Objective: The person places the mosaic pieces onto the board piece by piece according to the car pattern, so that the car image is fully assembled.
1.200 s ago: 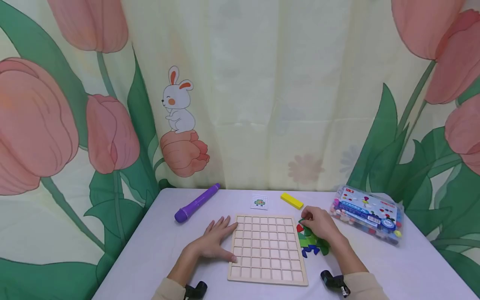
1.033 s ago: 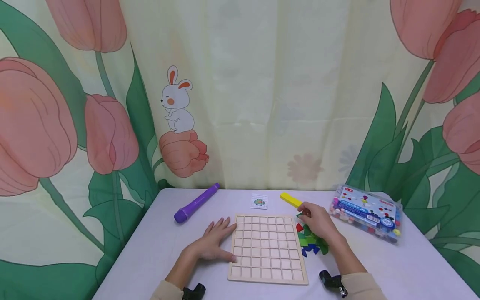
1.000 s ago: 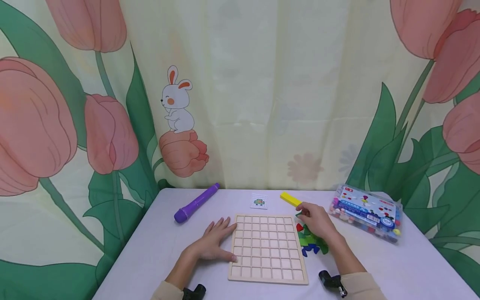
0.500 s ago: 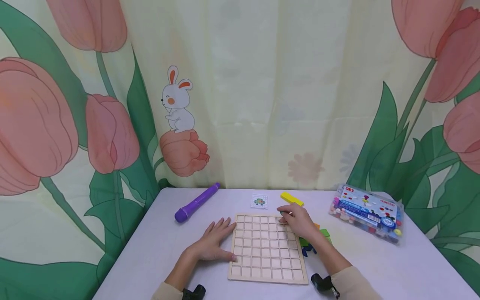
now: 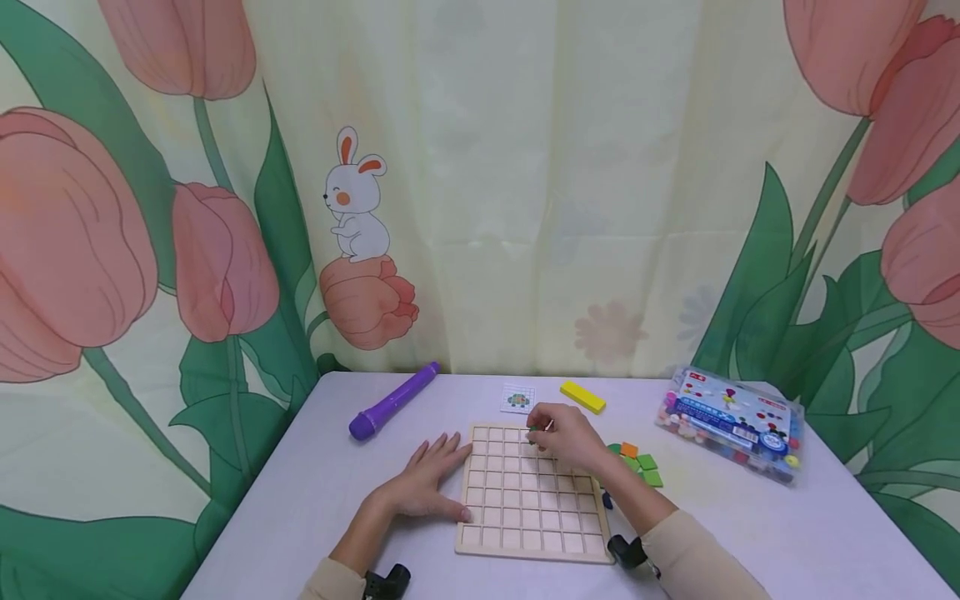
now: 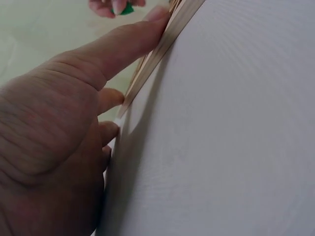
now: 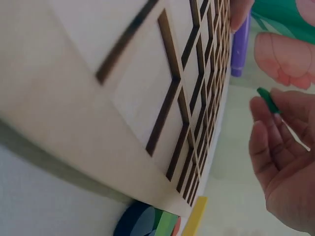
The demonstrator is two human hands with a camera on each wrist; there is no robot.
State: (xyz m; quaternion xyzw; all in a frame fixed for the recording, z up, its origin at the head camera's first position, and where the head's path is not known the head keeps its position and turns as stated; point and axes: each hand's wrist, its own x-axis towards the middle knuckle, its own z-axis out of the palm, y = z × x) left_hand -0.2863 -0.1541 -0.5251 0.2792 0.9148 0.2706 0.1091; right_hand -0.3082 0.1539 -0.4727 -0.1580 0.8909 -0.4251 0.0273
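A wooden grid board (image 5: 521, 546) with square cells lies in the middle of the white table. My left hand (image 5: 422, 485) rests on its left edge with fingers spread straight; in the left wrist view the thumb (image 6: 130, 44) presses on the rim. Over the board's far edge, my right hand (image 5: 570, 437) pinches a small green tile (image 7: 268, 100) between thumb and fingertips. The tile's full shape is partly hidden by the fingers. Right of the board lie loose tiles: light green ones (image 5: 651, 478), an orange one (image 5: 629, 450) and dark blue ones (image 5: 607, 501), partly behind the right forearm.
Behind the board lies a small pattern card (image 5: 517, 399). A yellow block (image 5: 582, 397) is to its right. A purple microphone-shaped toy (image 5: 393, 402) lies at left, and a clear box of coloured pieces (image 5: 731, 425) at right. A printed curtain hangs behind the table.
My right hand has moved left from the tile pile to above the board's far edge, carrying the green tile. The left hand has stayed on the board's edge.
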